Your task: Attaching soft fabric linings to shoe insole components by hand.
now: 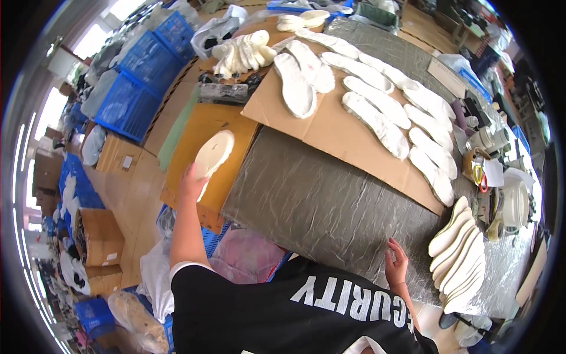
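Note:
My left hand (191,184) is closed on one end of a cream insole (215,152), which is over the yellow-orange board at the left of the table. Part of the grip is hidden behind the insole. My right hand (397,263) is held over the grey-covered table (306,194), near its front edge, with its fingers apart and nothing in them. White insoles (377,124) lie spread in rows on a brown cardboard sheet (336,141). To the right of my right hand, a fanned stack of thin cream insoles (457,256) rests on the table.
A heap of cream insoles (243,54) sits at the far left, behind a dark metal fixture (224,91). Tape rolls, a white tub (515,206) and scissors (480,177) crowd the right edge. Blue crates (130,106) and cardboard boxes (100,236) stand left on the floor.

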### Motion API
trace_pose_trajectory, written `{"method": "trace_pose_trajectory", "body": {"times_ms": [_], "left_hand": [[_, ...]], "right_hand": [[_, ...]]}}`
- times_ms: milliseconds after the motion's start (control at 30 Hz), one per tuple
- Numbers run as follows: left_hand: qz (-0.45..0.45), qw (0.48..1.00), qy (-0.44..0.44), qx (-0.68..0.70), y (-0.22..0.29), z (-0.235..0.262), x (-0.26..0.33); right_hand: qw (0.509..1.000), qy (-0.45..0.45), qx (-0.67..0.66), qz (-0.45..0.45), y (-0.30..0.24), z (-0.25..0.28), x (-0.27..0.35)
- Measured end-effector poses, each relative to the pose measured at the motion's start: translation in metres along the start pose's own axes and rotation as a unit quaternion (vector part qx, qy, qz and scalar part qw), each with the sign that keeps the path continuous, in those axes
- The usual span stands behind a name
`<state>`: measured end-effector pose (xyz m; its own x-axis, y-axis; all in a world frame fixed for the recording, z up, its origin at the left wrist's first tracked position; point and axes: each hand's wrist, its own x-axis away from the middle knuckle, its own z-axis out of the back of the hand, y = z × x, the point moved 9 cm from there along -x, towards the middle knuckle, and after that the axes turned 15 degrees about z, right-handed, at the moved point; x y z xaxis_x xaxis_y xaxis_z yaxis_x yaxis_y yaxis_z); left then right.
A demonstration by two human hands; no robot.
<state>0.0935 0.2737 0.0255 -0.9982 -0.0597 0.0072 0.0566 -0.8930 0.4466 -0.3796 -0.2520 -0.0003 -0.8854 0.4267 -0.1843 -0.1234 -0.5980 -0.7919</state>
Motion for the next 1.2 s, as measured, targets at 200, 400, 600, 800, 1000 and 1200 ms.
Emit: {"method": "trace_pose_trajectory", "body": {"times_ms": [200, 400, 600, 800, 1000, 1200], "left_hand": [[-0.066, 0.979, 0.119, -0.149, 0.126, -0.025, 0.018], [-0.359, 0.929, 0.087, 0.006, 0.342, -0.082, 0.046], [-0.351, 0.918, 0.115, -0.142, 0.364, -0.129, 0.013], [-0.319, 0.921, -0.038, -0.222, 0.362, -0.135, 0.113], [-0.382, 0.802, -0.459, -0.023, 0.389, -0.182, 0.339], [-0.377, 0.755, -0.526, 0.106, 0.401, -0.251, 0.421]], "right_hand": [[0.999, 0.035, 0.028, -0.025, -0.008, -0.001, 0.002], [0.999, 0.032, 0.042, -0.003, -0.023, -0.012, 0.004], [0.997, 0.021, 0.064, 0.023, -0.039, -0.012, 0.019], [0.998, 0.051, 0.03, -0.035, -0.024, -0.009, 0.051], [0.926, 0.13, -0.292, -0.203, 0.019, -0.042, 0.044], [0.928, 0.207, -0.21, -0.227, 0.061, -0.028, 0.043]]}}
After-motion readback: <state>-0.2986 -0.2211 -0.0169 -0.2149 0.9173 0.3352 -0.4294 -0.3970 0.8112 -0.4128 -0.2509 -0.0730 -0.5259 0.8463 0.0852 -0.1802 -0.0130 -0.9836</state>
